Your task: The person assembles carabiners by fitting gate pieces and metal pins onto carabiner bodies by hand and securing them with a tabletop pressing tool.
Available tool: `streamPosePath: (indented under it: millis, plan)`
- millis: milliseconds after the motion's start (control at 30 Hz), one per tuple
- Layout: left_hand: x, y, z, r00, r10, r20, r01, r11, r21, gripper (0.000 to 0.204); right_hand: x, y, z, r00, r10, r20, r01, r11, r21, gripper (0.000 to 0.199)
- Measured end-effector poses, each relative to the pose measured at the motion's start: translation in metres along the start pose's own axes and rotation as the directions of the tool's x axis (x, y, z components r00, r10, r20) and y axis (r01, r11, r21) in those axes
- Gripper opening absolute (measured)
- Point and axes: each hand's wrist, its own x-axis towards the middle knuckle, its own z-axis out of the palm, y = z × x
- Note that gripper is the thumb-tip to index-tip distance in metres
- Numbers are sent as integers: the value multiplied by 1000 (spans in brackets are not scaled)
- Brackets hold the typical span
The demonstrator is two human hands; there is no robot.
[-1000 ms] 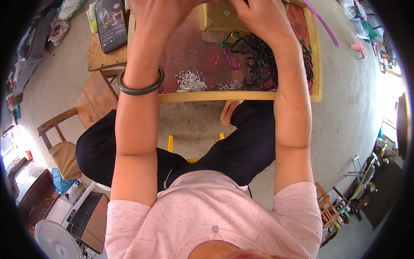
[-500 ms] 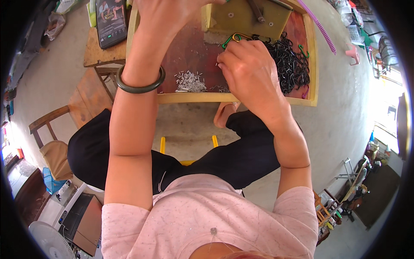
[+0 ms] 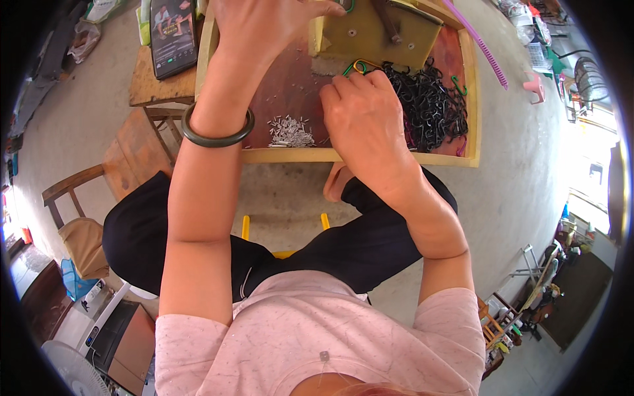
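My left hand (image 3: 261,23) is at the top edge of the head view, its fingers partly cut off. One outstretched finger or thumb reaches a green wire hook (image 3: 350,6). My right hand (image 3: 364,115) is curled with its back up over the wooden tray (image 3: 290,156). Its fingertips are hidden, so I cannot see what they hold. Just beyond its knuckles lie a yellow wire hook (image 3: 360,65) and a green one (image 3: 347,68). A pile of black hooks (image 3: 432,109) lies to its right, and small silvery tubes (image 3: 290,132) are heaped to its left.
A yellowish metal block (image 3: 376,39) with a dark rod stands at the tray's far side. A purple coiled cord (image 3: 485,49) crosses the tray's right corner. On a wooden stool (image 3: 158,82) at the left rests a phone (image 3: 173,39). A wooden chair (image 3: 132,145) stands nearer.
My right hand has shifted left and turned, so its pinched fingertips no longer show. The left hand stays about where it was. The whole view has moved slightly.
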Motion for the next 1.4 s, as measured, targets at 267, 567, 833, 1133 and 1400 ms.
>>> streamPosePath:
  millis: [267, 567, 833, 1133, 1400]
  plan:
    - [0, -3, 6, 996, 25, -81, -23, 999, 26, 60, 37, 65, -24, 923, 334, -189, -137, 747, 650, 13]
    - [-1, -3, 10, 994, -16, -104, 12, 999, -40, 52, 85, 79, 5, 799, 144, -584, 84, 935, 345, 14]
    - [-2, -5, 12, 989, -4, -148, -4, 998, -55, 54, 88, 80, 8, 793, 101, -601, 119, 941, 316, 13]
    - [-2, -6, 12, 993, -28, -118, 22, 999, -48, 51, 89, 67, -2, 794, 101, -600, 63, 967, 247, 12]
    - [-1, -6, 12, 993, -18, -114, 13, 999, -46, 51, 93, 56, -5, 778, 47, -626, -24, 999, 45, 7]
